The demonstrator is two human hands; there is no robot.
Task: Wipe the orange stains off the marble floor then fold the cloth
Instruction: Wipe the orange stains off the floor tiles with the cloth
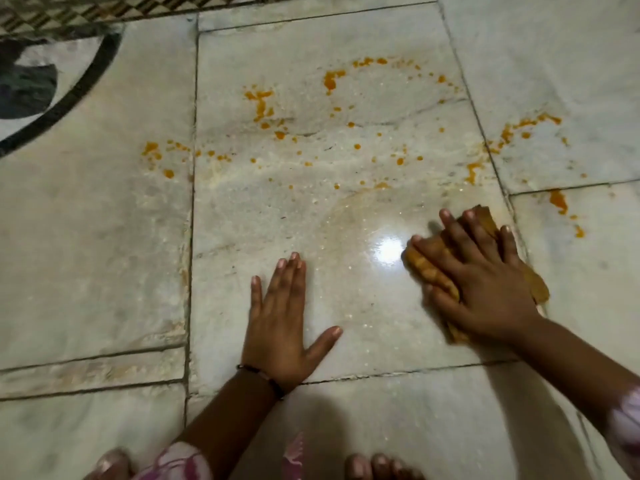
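Orange stains (263,105) are spattered in an arc across the white marble floor (104,237), from the left tile over the middle tile to the right tiles. A folded orange-brown cloth (426,266) lies on the floor at the right side of the middle tile. My right hand (485,275) presses flat on the cloth with fingers spread. My left hand (280,323) rests flat on the bare floor, fingers straight, well left of the cloth. A wet smear and a bright light reflection lie between the hands.
A dark inlaid curve (69,95) and a patterned border (86,12) mark the floor at the top left. My toes (377,465) show at the bottom edge. Dark grout lines (192,202) divide the tiles.
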